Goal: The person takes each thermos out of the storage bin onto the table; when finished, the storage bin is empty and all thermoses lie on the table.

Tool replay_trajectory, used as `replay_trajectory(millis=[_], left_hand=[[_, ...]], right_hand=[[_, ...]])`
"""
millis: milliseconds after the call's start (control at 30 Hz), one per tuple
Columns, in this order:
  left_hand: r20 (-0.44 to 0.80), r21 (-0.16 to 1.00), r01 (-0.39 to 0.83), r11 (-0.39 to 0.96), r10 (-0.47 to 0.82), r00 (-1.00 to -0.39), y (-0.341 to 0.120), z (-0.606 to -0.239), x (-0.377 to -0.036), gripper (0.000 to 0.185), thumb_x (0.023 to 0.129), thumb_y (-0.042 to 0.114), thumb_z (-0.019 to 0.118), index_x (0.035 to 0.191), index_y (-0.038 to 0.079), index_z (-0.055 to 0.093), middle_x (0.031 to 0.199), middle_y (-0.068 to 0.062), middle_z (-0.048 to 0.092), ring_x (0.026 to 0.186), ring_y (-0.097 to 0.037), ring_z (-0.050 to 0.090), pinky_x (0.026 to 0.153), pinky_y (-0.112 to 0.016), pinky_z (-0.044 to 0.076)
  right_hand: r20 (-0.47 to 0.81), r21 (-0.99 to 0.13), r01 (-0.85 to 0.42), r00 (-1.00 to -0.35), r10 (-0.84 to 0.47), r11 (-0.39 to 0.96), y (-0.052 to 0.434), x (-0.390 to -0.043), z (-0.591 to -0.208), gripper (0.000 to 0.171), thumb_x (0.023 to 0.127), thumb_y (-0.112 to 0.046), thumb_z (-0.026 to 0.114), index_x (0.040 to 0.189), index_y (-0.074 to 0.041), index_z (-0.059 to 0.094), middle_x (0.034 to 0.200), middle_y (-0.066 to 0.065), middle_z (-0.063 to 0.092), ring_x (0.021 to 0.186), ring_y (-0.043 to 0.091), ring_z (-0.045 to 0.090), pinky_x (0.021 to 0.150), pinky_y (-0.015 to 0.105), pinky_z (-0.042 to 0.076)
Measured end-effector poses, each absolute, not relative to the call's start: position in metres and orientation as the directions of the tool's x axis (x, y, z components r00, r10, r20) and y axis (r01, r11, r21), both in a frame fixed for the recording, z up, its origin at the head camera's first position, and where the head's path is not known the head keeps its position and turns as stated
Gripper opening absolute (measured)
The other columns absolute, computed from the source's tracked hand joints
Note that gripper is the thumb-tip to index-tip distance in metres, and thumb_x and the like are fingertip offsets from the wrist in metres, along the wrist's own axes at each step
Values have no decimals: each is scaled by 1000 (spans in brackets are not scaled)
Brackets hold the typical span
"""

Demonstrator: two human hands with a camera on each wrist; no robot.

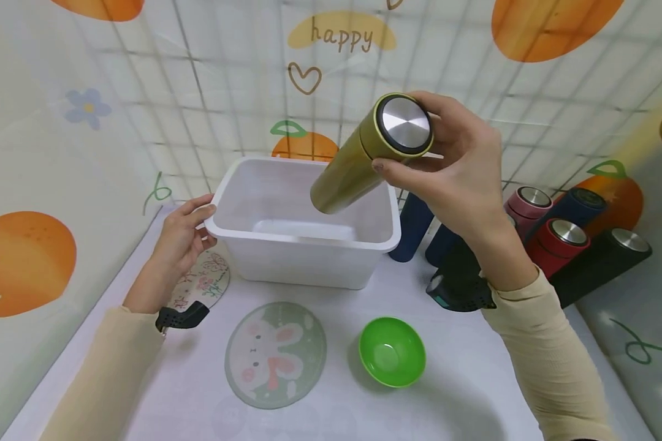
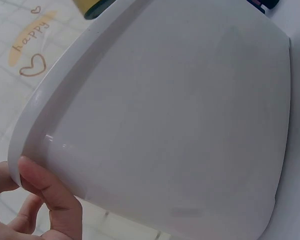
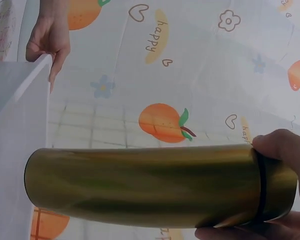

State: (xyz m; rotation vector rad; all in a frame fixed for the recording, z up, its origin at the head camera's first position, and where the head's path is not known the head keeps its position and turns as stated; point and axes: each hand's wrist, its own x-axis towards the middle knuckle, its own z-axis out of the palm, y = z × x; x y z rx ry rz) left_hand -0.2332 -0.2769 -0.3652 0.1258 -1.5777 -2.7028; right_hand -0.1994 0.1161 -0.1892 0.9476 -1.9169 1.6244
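A gold thermos bottle (image 1: 344, 168) with a silver-topped lid hangs tilted over the white plastic bin (image 1: 303, 263). My right hand (image 1: 458, 159) grips it around the lid end, thumb on the near side. In the right wrist view the thermos bottle (image 3: 150, 187) lies across the picture, its base toward the bin. My left hand (image 1: 182, 236) pinches the bin's left rim between thumb and fingers; the left wrist view shows the fingers (image 2: 60, 205) at the rim's corner. No contents are visible in the part of the bin I can see.
On the right stand several more bottles, among them a red one (image 1: 557, 245), a pink one (image 1: 524, 208) and a black one (image 1: 601, 263). A green bowl (image 1: 391, 352) and a round rabbit mat (image 1: 276, 355) lie in front. A floral mat (image 1: 212, 278) sits left of the bin.
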Motion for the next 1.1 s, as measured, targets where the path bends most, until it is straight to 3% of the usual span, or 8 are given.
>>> replay_trajectory(millis=[267,533,767,1000,1100], left_hand=[[-73,874,-36,-485,-57,-996,-278,-364,-232,45,94,6,70,135,6,52,107,-9,63,66,-14,63,50,-23,49],[-74,882,-38,-470,-58,-996,-281,-364,-230,47,94,7,70,137,6,51,111,-9,63,68,-15,63,51,-23,49],[-73,884,-36,-467,-60,-996,-281,-364,-229,49,94,8,71,138,5,50,112,-10,63,68,-15,64,51,-23,49],[-76,885,-38,-464,-62,-995,-282,-364,-229,48,94,9,71,138,6,51,113,-9,63,68,-15,64,52,-23,49],[-73,881,-36,-472,-60,-996,-283,-364,-229,47,94,9,71,137,6,51,111,-9,63,67,-14,63,52,-23,49]], right_hand=[[724,-653,-743,-670,-166,146,139,-193,-192,59,72,9,81,127,-3,64,116,15,69,106,24,68,79,27,56],[701,-698,-710,-704,-114,87,158,-187,-196,60,71,11,80,128,-2,64,118,15,69,107,23,67,80,24,55],[744,-655,-745,-665,-66,128,175,-177,-197,57,72,14,77,127,1,65,117,21,67,108,28,66,80,24,56],[737,-676,-735,-676,17,54,194,-168,-197,58,69,22,73,125,7,64,116,25,66,108,30,65,78,25,56],[738,-674,-730,-673,54,108,202,-164,-198,58,70,22,73,125,6,64,117,24,66,107,29,65,79,23,56]])
